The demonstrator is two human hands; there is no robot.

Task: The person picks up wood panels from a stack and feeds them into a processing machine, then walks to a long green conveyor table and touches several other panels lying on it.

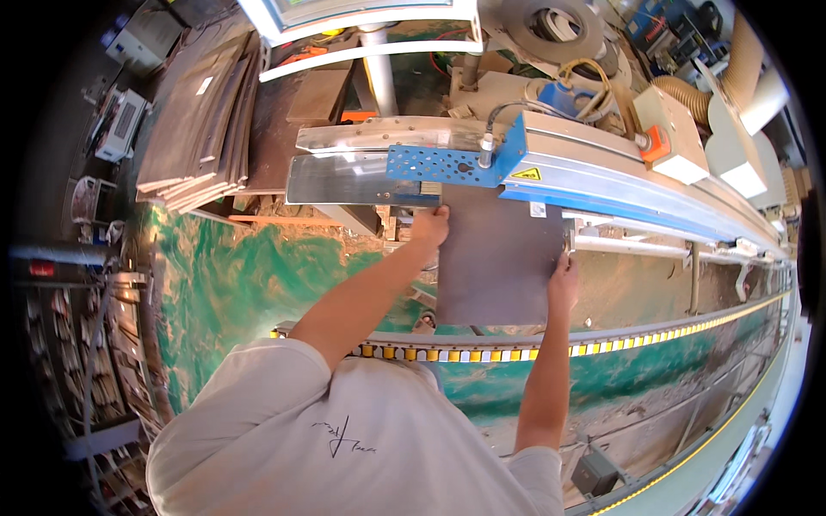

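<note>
Nearest the camera sat the person's white T-shirt (361,439), both bare forearms reaching out from it toward the dark panel (497,258), and that panel was the anchor for everything here. Just short of the panel ran a curved rail with yellow rollers (482,353), crossing beneath its near edge. The right hand (564,284) was clamped on the panel's right edge near the bottom corner, fingers wrapped over it, likely to steady and steer the sheet. The left hand (430,225) pressed the panel's upper left corner, fingers curled onto the board right where it met the machine, a grip that looked meant to keep the sheet square. The panel itself was flat, thin, rectangular, matte grey-brown, lying level with its far edge tucked under the blue perforated metal bracket (443,163). Beyond the panel's top stretched the long silvery-blue machine beam (637,185), smooth and glossy, with a shiny metal guard plate (344,176) to the panel's upper left. Left of the panel spread the green, dusty floor (232,275). Farther left and beyond it lay a stack of similar dark boards (202,120), edges fanned, and beyond the beam curled a ribbed beige hose (688,90)
</note>
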